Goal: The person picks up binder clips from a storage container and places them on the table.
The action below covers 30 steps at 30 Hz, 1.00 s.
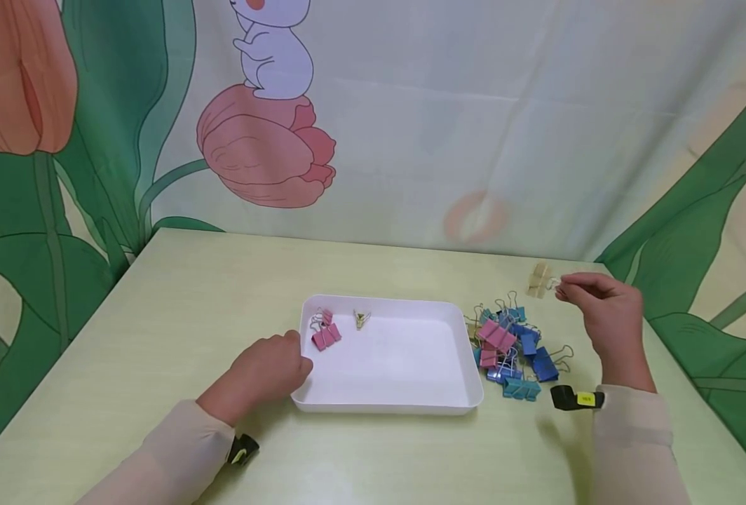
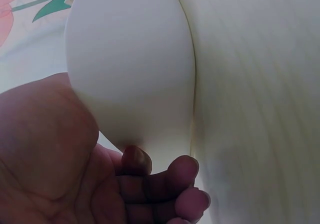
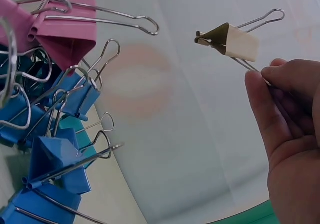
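Note:
My left hand (image 1: pixel 270 368) grips the left end of a white tray (image 1: pixel 404 379); in the left wrist view its curled fingers (image 2: pixel 182 171) lie against the tray's outer wall (image 2: pixel 132 49). At the tray's far left lie pink binder clips (image 1: pixel 327 337), with a small gold binder clip (image 1: pixel 361 320) beside them. My right hand (image 1: pixel 606 319) pinches a pale yellow binder clip (image 3: pixel 242 43) by one wire handle between thumb and fingertips. This clip hangs in the air beyond the pile, its other handle sticking out.
Right of the tray, close to its wall, is a heap of binder clips in pink (image 1: pixel 498 335), blue (image 1: pixel 543 365) and teal (image 1: pixel 521 388), many with wire handles raised. A printed curtain (image 1: pixel 398 140) hangs behind the pale table (image 1: pixel 234 280).

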Each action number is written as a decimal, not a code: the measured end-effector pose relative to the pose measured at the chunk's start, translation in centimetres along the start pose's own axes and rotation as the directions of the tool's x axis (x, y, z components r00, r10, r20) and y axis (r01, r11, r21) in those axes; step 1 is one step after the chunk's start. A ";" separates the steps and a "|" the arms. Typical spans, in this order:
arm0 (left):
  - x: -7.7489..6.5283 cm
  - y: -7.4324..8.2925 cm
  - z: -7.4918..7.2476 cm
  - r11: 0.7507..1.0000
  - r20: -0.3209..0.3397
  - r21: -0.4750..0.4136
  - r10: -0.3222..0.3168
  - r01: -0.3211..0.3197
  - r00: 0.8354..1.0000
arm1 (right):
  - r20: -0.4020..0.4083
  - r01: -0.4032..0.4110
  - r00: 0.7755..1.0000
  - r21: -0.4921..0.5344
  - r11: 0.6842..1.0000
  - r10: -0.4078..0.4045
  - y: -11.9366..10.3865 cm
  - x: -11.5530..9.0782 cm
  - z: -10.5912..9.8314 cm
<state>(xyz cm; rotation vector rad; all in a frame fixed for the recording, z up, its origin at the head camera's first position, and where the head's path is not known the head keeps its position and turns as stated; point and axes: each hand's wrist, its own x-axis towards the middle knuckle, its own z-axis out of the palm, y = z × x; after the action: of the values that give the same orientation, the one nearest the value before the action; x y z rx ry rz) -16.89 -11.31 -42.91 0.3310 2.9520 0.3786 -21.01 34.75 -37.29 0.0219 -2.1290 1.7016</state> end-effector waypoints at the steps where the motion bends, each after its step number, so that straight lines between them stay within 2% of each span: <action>1: 0.0 0.0 0.0 1.000 0.002 0.000 0.001 -0.001 1.000 | 0.004 -0.003 1.000 -0.016 1.000 0.003 0.1 0.0 0.0; 9: 0.0 0.2 -0.3 1.000 0.028 0.002 0.001 -0.001 1.000 | 0.050 -0.023 0.998 -0.161 0.987 0.031 0.6 0.2 -0.5; 14: 0.0 0.2 -0.4 1.000 0.032 -0.009 -0.002 0.002 0.999 | 0.079 -0.050 0.994 -0.247 0.968 0.071 0.8 0.2 -0.7; 21: 0.1 0.1 -0.3 1.000 0.027 -0.010 0.001 -0.001 1.000 | 0.144 -0.043 0.985 -0.317 0.948 0.093 1.0 0.3 -0.8; 24: 0.1 0.1 -0.2 1.000 0.027 -0.009 -0.003 0.003 1.000 | 0.182 -0.049 0.976 -0.366 0.929 0.123 1.1 0.3 -0.8; 30: 0.2 0.0 0.0 1.000 0.042 -0.022 -0.013 0.014 0.999 | 0.245 -0.061 0.948 -0.485 0.872 0.203 1.5 0.4 -0.7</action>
<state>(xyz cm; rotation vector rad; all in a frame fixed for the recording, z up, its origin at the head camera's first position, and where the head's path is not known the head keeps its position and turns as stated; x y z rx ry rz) -17.13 -11.30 -42.90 0.3121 2.9053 0.3977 -21.54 35.86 -38.49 -0.0199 -2.7785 1.2559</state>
